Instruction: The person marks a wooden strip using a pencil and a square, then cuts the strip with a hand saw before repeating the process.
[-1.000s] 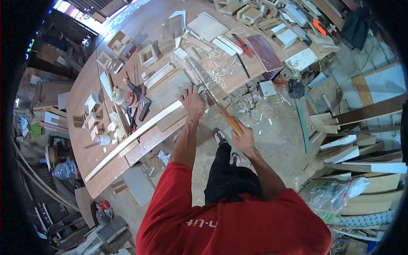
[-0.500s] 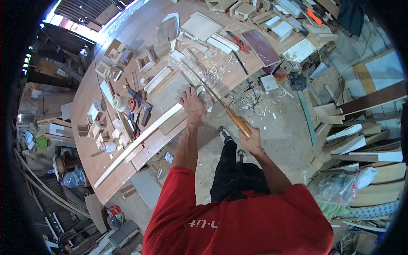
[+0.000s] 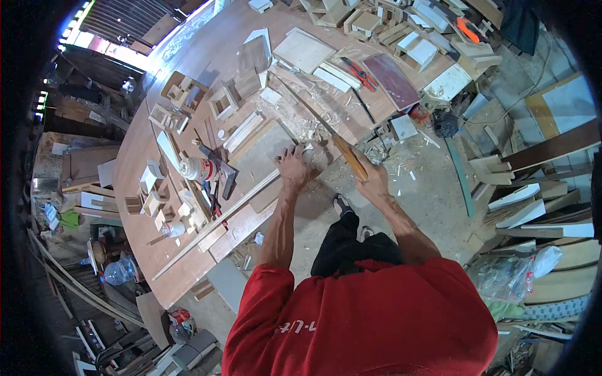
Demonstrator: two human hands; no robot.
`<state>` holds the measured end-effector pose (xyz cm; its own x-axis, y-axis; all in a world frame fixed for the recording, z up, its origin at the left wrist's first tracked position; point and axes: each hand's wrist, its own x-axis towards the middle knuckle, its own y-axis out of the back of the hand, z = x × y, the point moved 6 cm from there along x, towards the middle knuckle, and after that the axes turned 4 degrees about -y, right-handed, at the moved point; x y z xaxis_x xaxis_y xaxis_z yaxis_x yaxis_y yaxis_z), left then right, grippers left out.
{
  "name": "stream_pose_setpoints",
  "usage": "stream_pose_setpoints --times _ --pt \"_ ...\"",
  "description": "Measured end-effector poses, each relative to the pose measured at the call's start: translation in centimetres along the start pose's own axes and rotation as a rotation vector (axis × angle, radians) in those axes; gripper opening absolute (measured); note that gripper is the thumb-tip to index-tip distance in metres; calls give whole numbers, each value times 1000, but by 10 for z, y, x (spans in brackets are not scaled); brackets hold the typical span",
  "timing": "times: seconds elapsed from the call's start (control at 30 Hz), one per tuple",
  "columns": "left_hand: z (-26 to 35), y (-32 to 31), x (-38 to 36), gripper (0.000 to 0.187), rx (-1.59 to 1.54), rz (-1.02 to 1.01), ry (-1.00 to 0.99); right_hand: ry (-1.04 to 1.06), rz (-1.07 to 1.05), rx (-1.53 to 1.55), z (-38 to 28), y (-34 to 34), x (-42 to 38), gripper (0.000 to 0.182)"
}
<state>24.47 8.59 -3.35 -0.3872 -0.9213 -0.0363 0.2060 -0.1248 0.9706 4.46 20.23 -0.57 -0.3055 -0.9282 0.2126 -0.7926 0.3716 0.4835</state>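
Note:
My right hand (image 3: 374,180) is closed round the wooden handle of a handsaw (image 3: 349,156). The saw's long narrow blade reaches forward and left over the shavings on the workbench (image 3: 188,266). My left hand (image 3: 293,168) bends its fingers over the near end of a long thin wood strip (image 3: 216,220), at the bench edge. That strip runs from the hand toward the bench's near left corner. Under and beyond the left hand lies a flat board (image 3: 260,147). The blade passes to the right of the left hand, apart from it.
A glue tub (image 3: 193,168) and a hammer (image 3: 216,160) lie left of the board. Small wooden frames (image 3: 222,103) stand behind. Red-handled pliers (image 3: 360,74) and a dark red panel (image 3: 392,81) lie at the right. Offcuts litter the floor, with stacked boards (image 3: 520,213) to the right.
My right hand and the saw have moved forward over the bench. The strip has turned, showing a narrower face than before. My left hand stays near its end, fingers more bent.

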Motion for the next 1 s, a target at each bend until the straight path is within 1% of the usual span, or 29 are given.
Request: stream_pose_setpoints --times 0.03,0.07,0.1,0.17,0.2,0.27,0.33,0.37,0.43,0.47,0.5,0.53,0.57,0.67,0.73,0.8,0.87,0.93,1.0 --pt "2 1 0 43 13 -81 -36 84 30 -10 -3 -4 7 60" --pt "-1 0 0 43 17 -84 -39 169 59 -22 -6 -6 12 59" --pt "-1 2 1 43 -32 -51 -62 166 61 -19 -5 -9 18 59" --pt "-4 4 3 44 -77 -26 -87 96 -21 -142 2 -21 27 57" --pt "-2 9 5 41 -111 -56 -92 90 -20 -140 5 -25 32 57" --pt "-4 9 10 39 -145 -92 -95 182 36 -167 5 -31 42 68" --pt "-13 6 13 38 -276 -167 -45 173 29 -168 8 -36 50 69" --pt "-15 7 11 38 -274 -170 -40 176 26 -173 8 -38 54 70" --pt "-3 25 9 31 -323 -90 -154 188 14 -207 10 -43 59 71" --pt "-3 25 8 31 -322 -89 -147 199 7 -246 11 -46 62 72" --pt "-2 28 7 29 -339 -43 -171 199 0 -241 10 -47 66 72" --pt "-2 30 7 27 -356 3 -194 261 22 -278 5 -47 68 73" --pt "-3 28 7 27 -353 1 -185 323 44 -315 1 -47 71 74" --pt "-4 26 8 27 -358 15 -169 348 -20 -338 13 -62 79 73" --pt "0 33 7 29 -342 14 -118 348 -66 -367 12 -67 82 73" --pt "3 36 6 32 -312 35 -111 348 -106 -399 13 -70 85 72" --pt "7 38 7 34 -285 56 -112 307 -195 -420 21 -77 84 81" --pt "8 37 6 39 -301 64 -50 329 -214 -401 22 -78 83 82" --pt "6 31 6 39 -273 88 -30 351 -234 -378 19 -78 81 82"
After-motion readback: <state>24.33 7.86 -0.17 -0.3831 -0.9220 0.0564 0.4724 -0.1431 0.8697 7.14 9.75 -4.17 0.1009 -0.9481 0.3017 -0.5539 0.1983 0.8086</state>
